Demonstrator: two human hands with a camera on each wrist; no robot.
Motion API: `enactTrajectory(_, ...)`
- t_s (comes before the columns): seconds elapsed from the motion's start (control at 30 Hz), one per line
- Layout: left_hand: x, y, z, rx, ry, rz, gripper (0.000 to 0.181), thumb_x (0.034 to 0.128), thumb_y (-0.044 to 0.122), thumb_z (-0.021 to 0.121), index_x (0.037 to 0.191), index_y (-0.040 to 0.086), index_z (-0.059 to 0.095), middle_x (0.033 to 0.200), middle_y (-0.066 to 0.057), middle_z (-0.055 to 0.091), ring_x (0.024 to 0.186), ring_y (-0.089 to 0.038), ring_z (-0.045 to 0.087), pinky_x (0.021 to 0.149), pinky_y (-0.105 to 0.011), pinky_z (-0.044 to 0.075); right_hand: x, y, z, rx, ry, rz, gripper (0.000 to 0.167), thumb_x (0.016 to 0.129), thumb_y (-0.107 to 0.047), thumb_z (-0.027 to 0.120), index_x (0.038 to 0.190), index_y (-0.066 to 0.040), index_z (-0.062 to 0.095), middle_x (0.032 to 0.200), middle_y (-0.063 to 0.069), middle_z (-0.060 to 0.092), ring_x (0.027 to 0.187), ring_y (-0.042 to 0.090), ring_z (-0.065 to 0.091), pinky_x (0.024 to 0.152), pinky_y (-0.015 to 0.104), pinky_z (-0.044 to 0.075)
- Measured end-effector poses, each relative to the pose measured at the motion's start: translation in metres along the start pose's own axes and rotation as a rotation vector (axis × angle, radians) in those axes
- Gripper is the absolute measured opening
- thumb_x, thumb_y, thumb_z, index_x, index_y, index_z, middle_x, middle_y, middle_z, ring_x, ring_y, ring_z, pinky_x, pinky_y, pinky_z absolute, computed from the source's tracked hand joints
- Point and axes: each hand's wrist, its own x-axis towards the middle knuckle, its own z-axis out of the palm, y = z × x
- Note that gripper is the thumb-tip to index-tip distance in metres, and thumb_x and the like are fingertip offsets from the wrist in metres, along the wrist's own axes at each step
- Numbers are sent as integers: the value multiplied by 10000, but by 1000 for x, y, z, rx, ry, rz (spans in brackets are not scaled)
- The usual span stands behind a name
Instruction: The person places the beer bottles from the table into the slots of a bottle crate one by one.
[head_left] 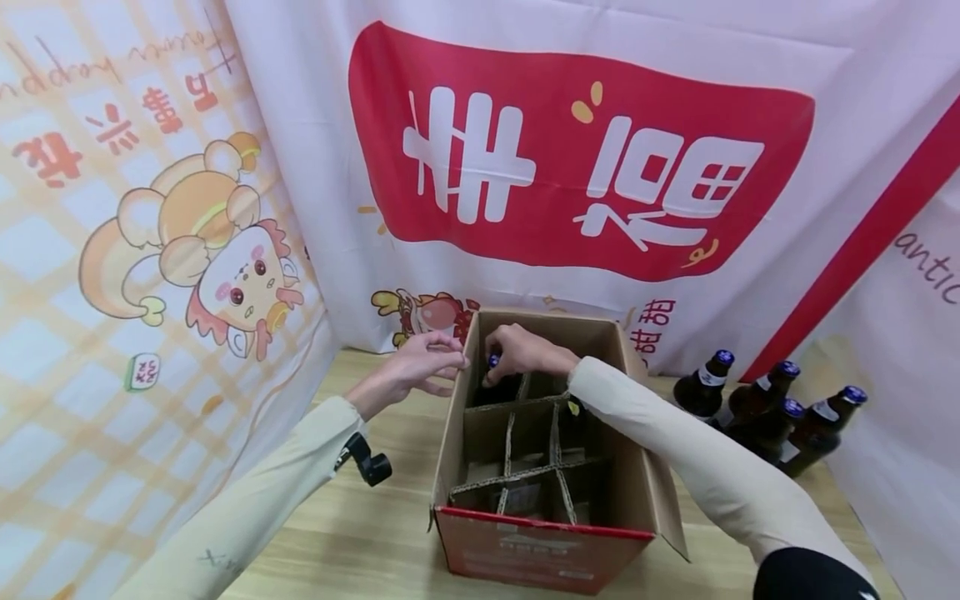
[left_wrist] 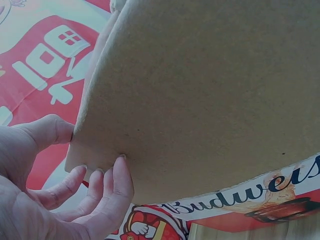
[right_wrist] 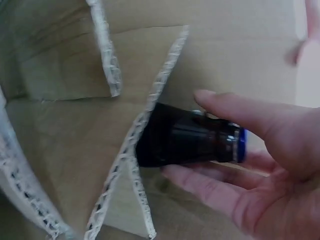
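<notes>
An opened cardboard box [head_left: 551, 554] with corrugated dividers [head_left: 517, 475] stands on the table. Inside its far left compartment is a dark bottle [right_wrist: 185, 135] with a blue cap; my right hand [head_left: 525, 350] reaches in from above, thumb and fingers on either side of the bottle's neck. The right wrist view shows the thumb tip slightly off the glass. At the box's left side, my left hand [head_left: 420, 364] holds the edge of a cardboard flap [left_wrist: 200, 100], thumb at one edge and fingertips along another. Low parts of the compartments are in shadow.
Several dark bottles with blue caps [head_left: 817, 421] stand on the table [head_left: 337, 533] right of the box, near my right forearm. A printed cloth [head_left: 300, 83] hangs behind and at both sides. A black device is strapped at my left wrist.
</notes>
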Motion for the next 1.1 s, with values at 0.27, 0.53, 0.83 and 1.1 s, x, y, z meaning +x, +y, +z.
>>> enactTrajectory(0.27, 0, 0, -1, -2, -1, 7, 339, 988, 130, 696, 1281, 26, 562, 1201, -139, 724, 1022, -277, 690, 848, -443, 662, -14, -5, -36, 124, 5, -2, 199, 906, -151, 831, 988, -15, 709, 900, 95, 733, 832, 353, 713, 765, 450, 655)
enactTrajectory(0.53, -1, -1, -1, 10, -7, 7, 341, 983, 145, 703, 1272, 22, 570, 1167, -106, 723, 963, -233, 688, 839, -433, 664, -39, 0, -66, 154, -59, 30, 225, 987, -121, 719, 1155, 26, 689, 1081, 151, 707, 1011, 381, 696, 882, 478, 650)
enactTrajectory(0.83, -2, -3, -1, 3, -8, 0, 294, 979, 155, 715, 1225, 49, 596, 1121, -79, 742, 972, -260, 687, 831, -440, 666, -66, 20, -81, 233, 67, 34, 264, 1023, -98, 670, 1203, 95, 671, 1111, 307, 692, 999, 428, 692, 848, 484, 657)
enactTrajectory(1.1, -1, -2, -3, 17, -7, 5, 317, 976, 170, 724, 1239, 51, 593, 1160, -90, 743, 1001, -274, 691, 916, -514, 636, -100, 42, -90, 347, 276, 90, 241, 1038, -98, 647, 1187, 89, 670, 1164, 306, 711, 971, 348, 751, 855, 436, 654)
